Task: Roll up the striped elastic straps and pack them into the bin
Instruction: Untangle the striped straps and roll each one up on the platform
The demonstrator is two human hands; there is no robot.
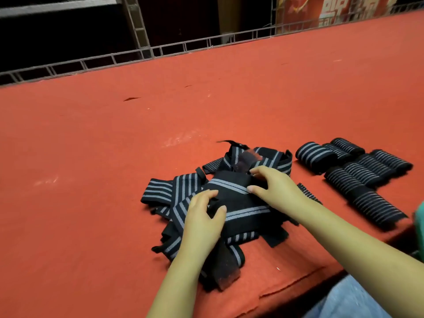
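Note:
A loose heap of black elastic straps with grey stripes (160,191) lies on the red felt table (91,145), near its front edge. On top of the heap sits one strap (238,198), partly folded. My left hand (202,216) pinches its near left end between thumb and fingers. My right hand (273,187) rests on its far right end with fingertips pressed down. To the right, several rolled straps (358,171) lie side by side. No bin is clearly in view.
A metal rail (183,45) runs along the table's far edge, with dark space behind it. A teal object (419,216) shows at the right border. My denim-clad leg (348,301) is below the table's front edge.

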